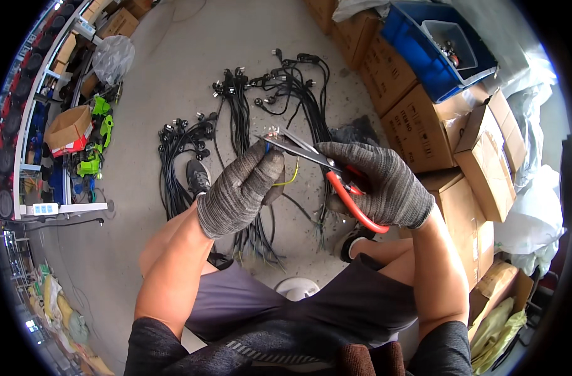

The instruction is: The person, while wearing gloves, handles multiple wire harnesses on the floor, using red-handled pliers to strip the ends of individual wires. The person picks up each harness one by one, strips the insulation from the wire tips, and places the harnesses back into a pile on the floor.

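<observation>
— Gloved left hand (237, 195) and right hand (381, 185) nearest the lens. State of the fingers?

— Left: pinched together on a blue wire (268, 148); a yellow-green wire (290, 182) curls out beside them. Right: wrapped round the red handles of the scissors (333, 180), blades parted slightly, close to the left fingertips. All held above the floor (173, 69).

— Handling note?

— Judgement: keep the pinch firm, set the blades square to the wire, left fingertips back from the cutting line. Exact contact of blade and wire cannot be told.

— Outward?

— Black cable bundles (238, 119) with plugs lie on the floor, beneath and beyond the hands. Cardboard boxes (418, 128) line its right edge, shelving (79, 207) its left. Elbow room looks better leftward, where grey floor shows between shelving and bundles.
</observation>
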`<state>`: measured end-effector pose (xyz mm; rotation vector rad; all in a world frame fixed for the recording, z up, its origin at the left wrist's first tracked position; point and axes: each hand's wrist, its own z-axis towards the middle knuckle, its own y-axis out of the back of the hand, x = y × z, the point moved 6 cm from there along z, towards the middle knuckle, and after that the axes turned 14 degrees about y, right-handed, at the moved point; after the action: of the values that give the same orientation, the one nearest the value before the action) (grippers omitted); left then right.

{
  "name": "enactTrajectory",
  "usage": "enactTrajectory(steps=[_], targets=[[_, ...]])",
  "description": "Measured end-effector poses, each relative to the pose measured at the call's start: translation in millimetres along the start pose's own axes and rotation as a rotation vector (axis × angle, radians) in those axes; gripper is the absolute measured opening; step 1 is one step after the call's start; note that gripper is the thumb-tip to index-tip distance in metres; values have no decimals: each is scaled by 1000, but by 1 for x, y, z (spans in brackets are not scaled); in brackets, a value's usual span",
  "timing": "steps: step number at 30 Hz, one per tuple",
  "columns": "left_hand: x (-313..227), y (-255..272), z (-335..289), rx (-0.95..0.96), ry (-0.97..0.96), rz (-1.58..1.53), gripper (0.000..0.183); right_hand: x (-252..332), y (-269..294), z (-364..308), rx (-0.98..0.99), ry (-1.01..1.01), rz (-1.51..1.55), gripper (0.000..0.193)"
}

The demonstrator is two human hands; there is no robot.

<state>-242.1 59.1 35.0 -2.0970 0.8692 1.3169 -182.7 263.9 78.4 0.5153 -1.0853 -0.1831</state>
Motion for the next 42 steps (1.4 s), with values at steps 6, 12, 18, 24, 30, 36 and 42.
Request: enactTrajectory(steps=[6, 12, 18, 24, 30, 36, 42], targets=[[5, -9, -5, 48, 126, 48, 27, 13, 2, 3, 84, 111, -58, 46], [3, -8, -5, -2, 1, 265, 25, 15, 3, 2, 86, 139, -31, 48], [3, -7, -6, -71, -164, 366, 24, 13, 4, -3, 111, 103, -95, 49], [-5, -9, -8, -49, -225, 474, 25, 8, 3, -9, 210, -18, -175, 48], [-14, -18, -1, 124, -15, 257, 24, -24, 21, -25, -189, -204, 80, 45], [-62, 1, -71, 447, -485, -613, 43, -35, 12, -28, -385, -584, 676, 39], [-155, -49, -109, 701, -620, -478, 28, -23, -76, -31, -476, -620, 1250, 51]])
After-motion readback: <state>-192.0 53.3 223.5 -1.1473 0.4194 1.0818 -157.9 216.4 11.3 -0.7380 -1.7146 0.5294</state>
